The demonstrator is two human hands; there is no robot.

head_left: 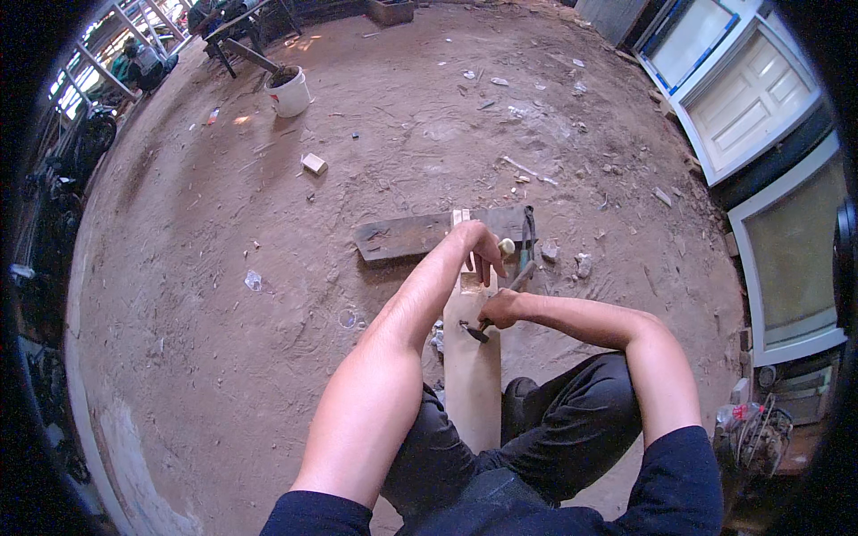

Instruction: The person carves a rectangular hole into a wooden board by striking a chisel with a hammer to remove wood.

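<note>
Our dark shirt (pixel 500 511) and trousers (pixel 572 406) lie nearest, and between our knees runs the plank (pixel 474 389), pale and long, its far part resting across a dark board (pixel 393 239). Into the top of the plank, toward its far end, a squarish notch (pixel 470 282) is cut. Our left hand (pixel 481 250) is bent over the plank just beyond the notch, the fingers curled round a pale handle (pixel 507 247) whose rounded end juts out to the right; what lies at its other end we cannot tell, since the hand hides it. Our right hand (pixel 500 308) is over the right edge of the plank, a little nearer to us than the notch, its fingers closed on a hammer (pixel 474 332) with the dark head above the wood. Right of the plank, on the end of the dark board, we see a dark tool (pixel 525 234), with a stone (pixel 584 264) on the ground farther right. Left of the plank lies a scrap of clear plastic (pixel 254 281); ahead and to its left are a small block (pixel 314 163) and, farther off, a white bucket (pixel 289 96). Well to the plank's right stand a white door (pixel 755 85) and a glazed frame (pixel 791 259).
</note>
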